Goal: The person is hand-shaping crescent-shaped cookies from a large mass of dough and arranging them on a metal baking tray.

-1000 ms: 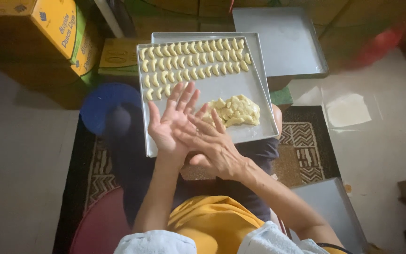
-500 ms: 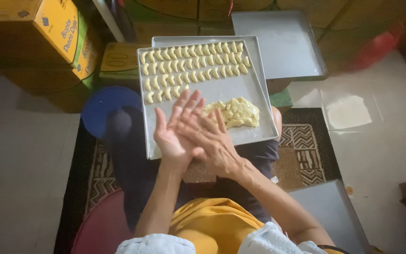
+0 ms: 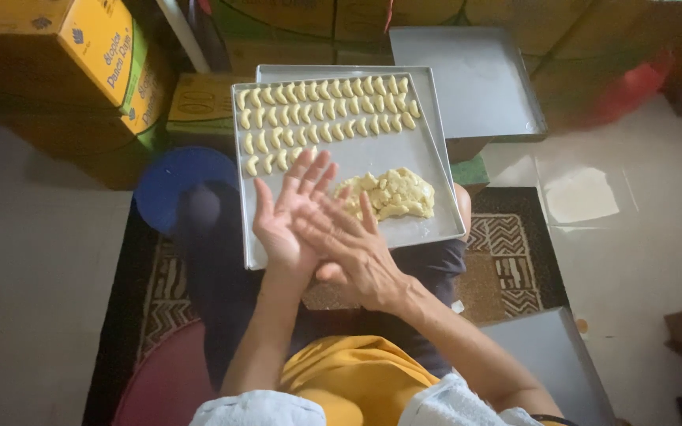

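Observation:
A metal baking tray (image 3: 428, 166) rests on my lap. Rows of small pale crescent dough pieces (image 3: 321, 114) fill its far half, and a heap of yellow dough (image 3: 392, 193) lies near its right front. My left hand (image 3: 286, 213) is held palm up, fingers spread, over the tray's near left part. My right hand (image 3: 353, 244) lies flat across the left palm, pressing against it. Whatever sits between the two palms is hidden.
A second empty metal tray (image 3: 475, 79) lies beyond at the right, another tray (image 3: 554, 363) by my right side. A blue round lid (image 3: 171, 177) sits left of the lap. Yellow cardboard boxes (image 3: 96, 39) stand at the far left. A patterned rug (image 3: 515, 260) lies underneath.
My right hand has slid back toward me across the left palm, in a rolling motion. The tray and dough have not moved.

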